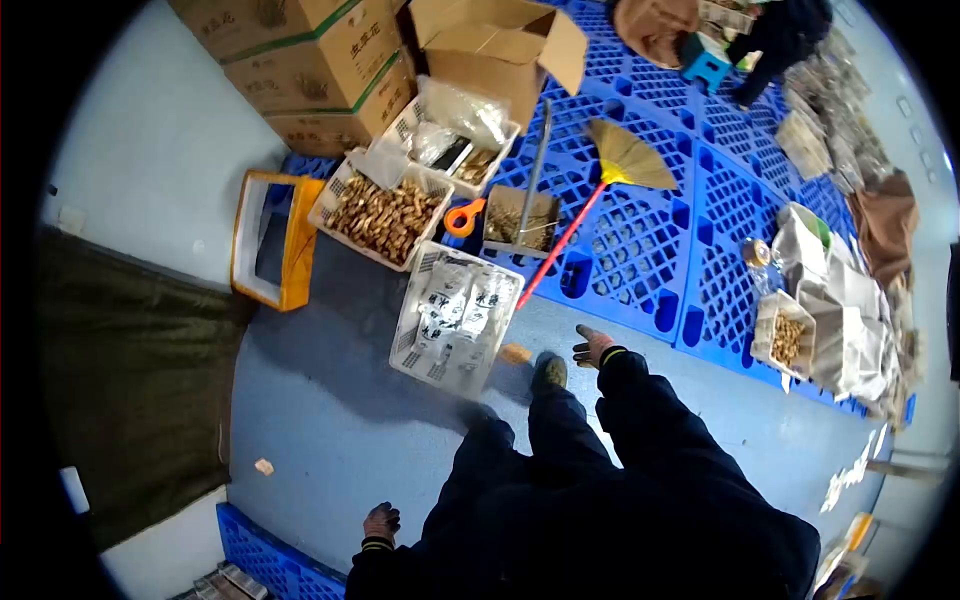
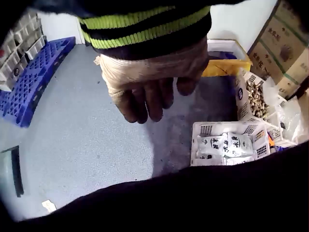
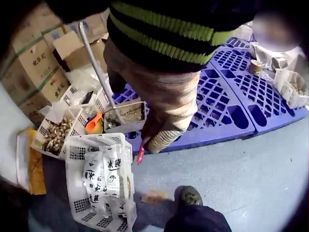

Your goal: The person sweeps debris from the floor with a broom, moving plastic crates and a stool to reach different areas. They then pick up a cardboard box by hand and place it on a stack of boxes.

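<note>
My left hand (image 1: 381, 524) hangs low beside my leg, holding nothing. In the left wrist view its gloved fingers (image 2: 153, 99) droop loosely over the floor. Reaching forward over the floor, my right hand (image 1: 594, 347) has its fingers apart and nothing in them. Nearest to it are a broom (image 1: 570, 230) with a red handle and a white plastic crate (image 1: 404, 335) holding printed white packets (image 1: 462, 305). In the right wrist view the right hand (image 3: 166, 104) overlaps the broom, hiding most of its handle; only a red end shows below.
Beyond the crate stand a basket of brown mushroom-like pieces (image 1: 390, 215), a dustpan (image 1: 520, 218) and an orange tape dispenser (image 1: 463, 217). Stacked cartons (image 1: 310, 75) line the wall by a yellow-edged box (image 1: 297, 245). Blue pallets (image 1: 640, 240) cover the floor ahead; another person (image 1: 790, 40) is behind.
</note>
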Demonstrator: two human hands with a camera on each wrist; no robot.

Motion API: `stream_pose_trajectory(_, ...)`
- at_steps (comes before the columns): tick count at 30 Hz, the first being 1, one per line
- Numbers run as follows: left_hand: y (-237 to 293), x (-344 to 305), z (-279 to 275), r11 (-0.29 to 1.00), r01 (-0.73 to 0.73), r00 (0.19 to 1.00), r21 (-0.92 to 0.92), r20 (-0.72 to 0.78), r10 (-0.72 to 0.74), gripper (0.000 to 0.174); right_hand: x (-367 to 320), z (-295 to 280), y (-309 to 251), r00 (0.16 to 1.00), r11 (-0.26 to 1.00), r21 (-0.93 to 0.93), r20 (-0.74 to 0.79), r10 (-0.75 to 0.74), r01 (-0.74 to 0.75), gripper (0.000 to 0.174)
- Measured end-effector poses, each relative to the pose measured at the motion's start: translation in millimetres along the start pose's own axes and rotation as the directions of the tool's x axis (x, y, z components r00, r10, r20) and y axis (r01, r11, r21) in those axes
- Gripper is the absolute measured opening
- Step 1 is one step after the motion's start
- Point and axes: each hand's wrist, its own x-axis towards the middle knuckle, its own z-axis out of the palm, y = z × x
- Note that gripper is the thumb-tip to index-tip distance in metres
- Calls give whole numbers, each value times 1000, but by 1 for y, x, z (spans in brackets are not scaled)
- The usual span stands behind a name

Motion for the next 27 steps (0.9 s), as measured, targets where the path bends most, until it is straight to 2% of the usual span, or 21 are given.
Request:
stream_pose_trajectory(2,-10,-12,27,976,77,940,-204,-311,-139,16,23,10,-25,997,996,80,67,-33,28,61)
stream_pose_trajectory(3,-21,-14,40,945,93,864,-315,-445,-233,15,43,15,-34,991,995,51,98,-94,89,60)
stream_pose_trajectory(5,-65,-26,60,999,5,803,-36,-595,-26,16,101,32,-52,997,985,160,47,56,-63,56)
stream_pose_trajectory(6,-75,-37,69,913,104,768,-395,-551,-326,19,132,37,-61,993,976,189,53,102,-111,55)
stream_pose_trajectory(7,-92,-47,83,886,151,705,-438,-581,-407,23,171,43,-66,993,979,167,34,113,-117,55)
stream_pose_trajectory(8,-111,-56,92,789,217,665,-575,-505,-551,24,209,44,-64,991,980,149,10,133,-133,54)
stream_pose_trajectory(10,-132,-77,132,778,327,513,-537,-590,-623,30,295,49,-61,980,980,100,-80,179,-171,58)
stream_pose_trajectory(11,-139,-89,154,758,395,432,-519,-624,-651,33,329,51,-61,979,991,-20,-158,130,-134,61)
stream_pose_trajectory(12,-138,-102,183,813,321,471,-486,-662,-583,34,366,50,-61,973,984,-149,-220,66,-101,63)
stream_pose_trajectory(13,-152,-101,203,743,394,343,-540,-664,-664,34,377,60,-67,921,859,-510,-312,-233,45,73)
stream_pose_trajectory(14,-162,-105,217,657,463,203,-595,-650,-732,34,388,70,-74,776,586,-811,-372,-509,-4,85)
stream_pose_trajectory(15,-168,-115,230,634,466,213,-617,-618,-757,30,390,76,-89,756,687,-726,-433,-492,31,92)
stream_pose_trajectory(17,-165,-115,249,557,392,204,-732,-521,-829,24,439,66,-104,695,765,-635,-599,-399,-108,97)
stream_pose_trajectory(19,-153,-119,270,465,297,215,-834,-416,-884,20,489,47,-115,703,722,-675,-588,-401,-152,96)
stream_pose_trajectory(20,-152,-120,276,455,278,252,-846,-393,-884,19,504,47,-119,646,686,-709,-603,-468,-165,93)
stream_pose_trajectory(21,-153,-121,282,444,270,222,-854,-394,-892,18,497,51,-128,644,694,-679,-645,-411,-237,91)
stream_pose_trajectory(22,-150,-119,289,434,262,191,-862,-394,-899,18,543,24,-119,668,675,-716,-590,-453,-176,76)
stream_pose_trajectory(24,-155,-105,304,421,273,6,-865,-436,-900,16,531,21,-140,792,587,-784,-484,-371,-204,51)
stream_pose_trajectory(25,-149,-100,308,458,288,24,-841,-472,-881,18,501,27,-139,829,740,-666,-462,-315,-90,41)
stream_pose_trajectory(26,-140,-96,313,534,305,97,-789,-532,-841,22,469,33,-138,862,864,-504,-437,-258,3,31)
stream_pose_trajectory(27,-143,-96,310,525,303,140,-795,-508,-850,24,474,9,-135,889,851,-526,-386,-248,10,27)
